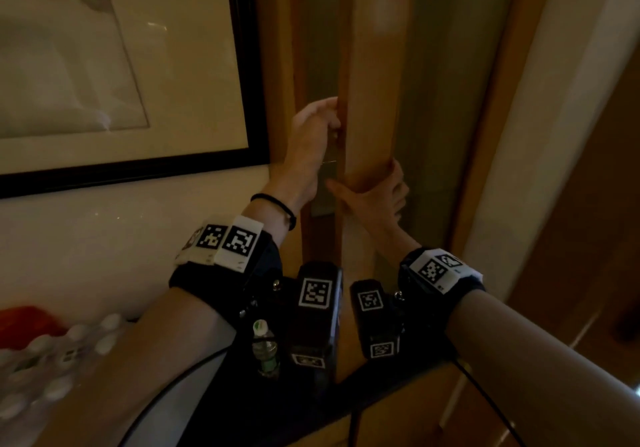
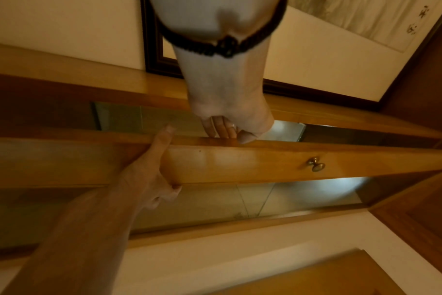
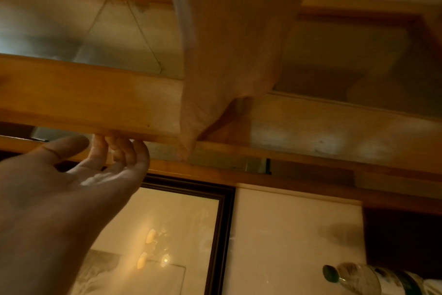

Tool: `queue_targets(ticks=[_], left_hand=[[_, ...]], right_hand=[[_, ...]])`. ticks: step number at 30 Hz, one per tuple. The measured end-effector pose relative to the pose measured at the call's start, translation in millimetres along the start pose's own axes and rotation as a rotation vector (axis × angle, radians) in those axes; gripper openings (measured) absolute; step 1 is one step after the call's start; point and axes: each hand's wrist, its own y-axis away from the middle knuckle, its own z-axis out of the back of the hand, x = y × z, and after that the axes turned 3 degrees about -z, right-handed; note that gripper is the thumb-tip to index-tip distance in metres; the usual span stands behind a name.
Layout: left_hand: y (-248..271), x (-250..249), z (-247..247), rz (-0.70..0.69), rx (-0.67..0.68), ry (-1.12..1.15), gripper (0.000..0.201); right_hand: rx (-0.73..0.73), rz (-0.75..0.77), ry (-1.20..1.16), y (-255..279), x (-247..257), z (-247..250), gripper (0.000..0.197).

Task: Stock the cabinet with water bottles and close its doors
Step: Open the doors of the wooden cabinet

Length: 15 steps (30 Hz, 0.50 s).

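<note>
Nearest, a water bottle (image 1: 265, 348) waits on the worktop (image 1: 214, 387); left hand (image 1: 313, 128) and right hand (image 1: 375, 197) curl fingers around the cabinet door (image 1: 372, 93) edge, apparently to swing it.

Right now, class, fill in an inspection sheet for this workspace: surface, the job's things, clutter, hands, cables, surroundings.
Surface: dark countertop below the cabinet.
Job's things: wooden cabinet door with glass panel, slightly ajar; brass knob untouched; one water bottle upright on the countertop; pack of water bottles lower left, blurred.
Clutter: red item, unclear.
Hands: left hand fingers hooked round the door's edge; right hand grip wraps the stile lower down.
Cables: black cable from the right wrist; another on the left.
Surroundings: framed picture on the wall.
</note>
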Motion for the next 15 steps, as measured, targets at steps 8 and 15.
queue_targets(ticks=[8, 15], left_hand=[[31, -18, -17, 0.013, 0.083, 0.01, 0.029], [41, -31, -10, 0.07, 0.15, 0.028, 0.027]], right_hand=[[-0.01, 0.014, 0.109, 23, -4, 37, 0.113], [0.003, -0.021, 0.196, 29, 15, 39, 0.116]])
